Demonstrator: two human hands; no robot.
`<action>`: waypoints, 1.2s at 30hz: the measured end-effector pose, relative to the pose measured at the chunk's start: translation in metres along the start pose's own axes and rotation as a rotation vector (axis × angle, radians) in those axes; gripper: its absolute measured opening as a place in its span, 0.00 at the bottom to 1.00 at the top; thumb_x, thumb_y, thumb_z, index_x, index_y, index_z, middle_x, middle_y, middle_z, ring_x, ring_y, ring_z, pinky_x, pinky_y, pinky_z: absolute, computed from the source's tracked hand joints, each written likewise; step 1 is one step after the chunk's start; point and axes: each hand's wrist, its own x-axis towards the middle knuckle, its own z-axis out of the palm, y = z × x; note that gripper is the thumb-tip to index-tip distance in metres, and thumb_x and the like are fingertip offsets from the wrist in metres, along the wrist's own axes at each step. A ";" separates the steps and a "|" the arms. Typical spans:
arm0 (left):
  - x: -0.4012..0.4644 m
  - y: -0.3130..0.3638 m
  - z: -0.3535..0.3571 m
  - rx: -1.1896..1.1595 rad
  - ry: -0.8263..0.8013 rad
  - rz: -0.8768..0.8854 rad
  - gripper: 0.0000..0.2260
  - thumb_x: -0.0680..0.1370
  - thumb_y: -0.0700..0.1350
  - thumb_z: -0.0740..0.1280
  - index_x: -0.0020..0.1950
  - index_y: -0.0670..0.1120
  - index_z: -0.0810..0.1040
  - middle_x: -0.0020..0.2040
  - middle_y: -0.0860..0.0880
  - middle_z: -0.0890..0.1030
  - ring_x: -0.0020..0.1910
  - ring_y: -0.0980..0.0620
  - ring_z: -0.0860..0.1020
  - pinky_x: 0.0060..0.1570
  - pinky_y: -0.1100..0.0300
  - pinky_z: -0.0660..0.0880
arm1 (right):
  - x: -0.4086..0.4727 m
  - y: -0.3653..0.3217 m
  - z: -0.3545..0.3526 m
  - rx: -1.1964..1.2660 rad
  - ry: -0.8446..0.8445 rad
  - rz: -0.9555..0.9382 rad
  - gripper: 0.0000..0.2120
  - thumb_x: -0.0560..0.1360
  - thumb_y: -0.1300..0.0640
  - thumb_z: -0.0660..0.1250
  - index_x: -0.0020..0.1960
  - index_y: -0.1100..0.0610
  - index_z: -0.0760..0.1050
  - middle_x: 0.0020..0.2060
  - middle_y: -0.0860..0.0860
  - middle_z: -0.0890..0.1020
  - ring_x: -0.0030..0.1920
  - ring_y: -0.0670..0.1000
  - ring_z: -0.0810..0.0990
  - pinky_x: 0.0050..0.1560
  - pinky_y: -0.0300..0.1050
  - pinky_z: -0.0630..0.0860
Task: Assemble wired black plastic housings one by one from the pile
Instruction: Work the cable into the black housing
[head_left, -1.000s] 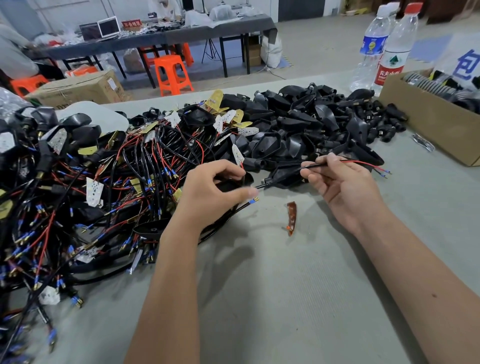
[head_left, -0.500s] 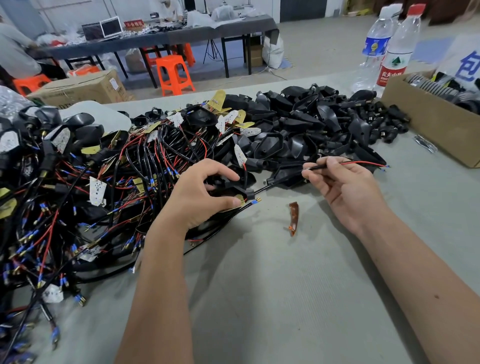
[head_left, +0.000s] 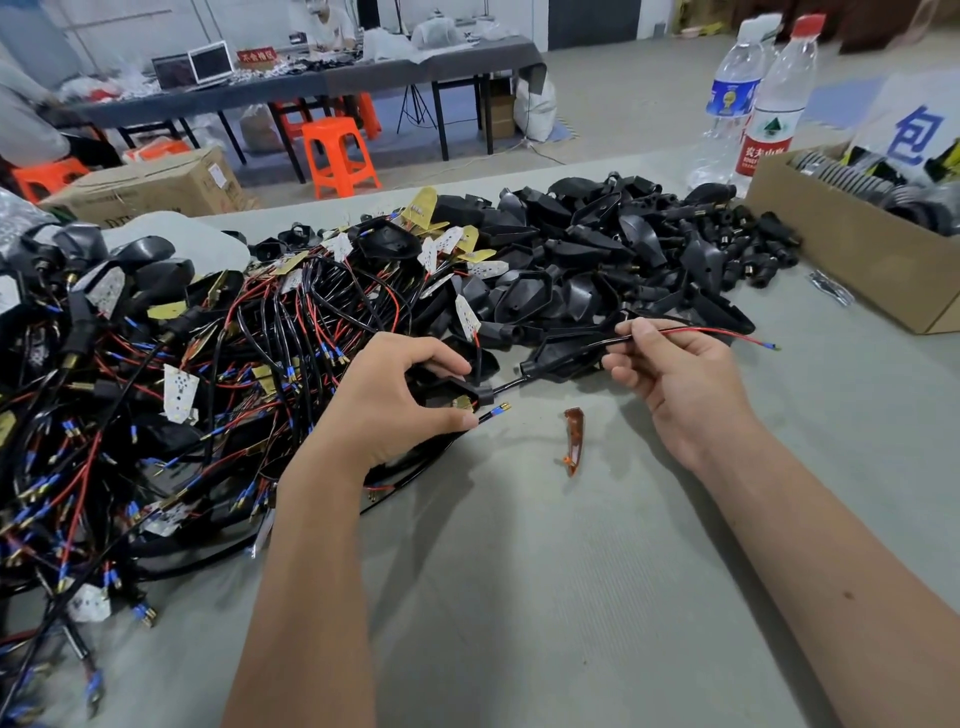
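Black housing (head_left: 447, 389) in left hand (head_left: 387, 400) — right hand (head_left: 680, 374) pinches its wire (head_left: 696, 332).

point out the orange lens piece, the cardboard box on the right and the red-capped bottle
orange lens piece (head_left: 573, 439): head view, middle of its body
cardboard box (head_left: 836, 252): head view, bare front wall
red-capped bottle (head_left: 763, 148): head view, red label

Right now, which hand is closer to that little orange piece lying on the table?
Left, narrowly. The left hand is beside the orange piece, on its left; the right hand is up and to its right.
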 end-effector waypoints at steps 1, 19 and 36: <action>0.000 -0.001 -0.001 -0.005 0.005 -0.001 0.16 0.67 0.46 0.83 0.51 0.56 0.85 0.49 0.59 0.83 0.54 0.67 0.77 0.55 0.71 0.70 | 0.000 -0.001 0.000 0.006 0.001 0.001 0.09 0.83 0.62 0.66 0.48 0.64 0.82 0.35 0.55 0.85 0.36 0.51 0.85 0.36 0.37 0.80; 0.003 -0.009 -0.004 -0.383 0.015 -0.098 0.09 0.72 0.34 0.78 0.49 0.45 0.86 0.42 0.47 0.88 0.44 0.48 0.87 0.46 0.63 0.82 | 0.001 -0.004 -0.002 0.058 -0.022 -0.002 0.20 0.87 0.52 0.58 0.50 0.63 0.82 0.36 0.55 0.83 0.34 0.50 0.81 0.32 0.38 0.78; 0.050 0.071 0.091 -0.170 -0.058 -0.007 0.07 0.71 0.45 0.81 0.43 0.46 0.84 0.34 0.49 0.85 0.35 0.50 0.85 0.43 0.49 0.84 | 0.002 0.003 -0.003 -0.156 0.007 -0.087 0.07 0.81 0.61 0.69 0.48 0.65 0.80 0.35 0.56 0.86 0.32 0.51 0.85 0.30 0.38 0.78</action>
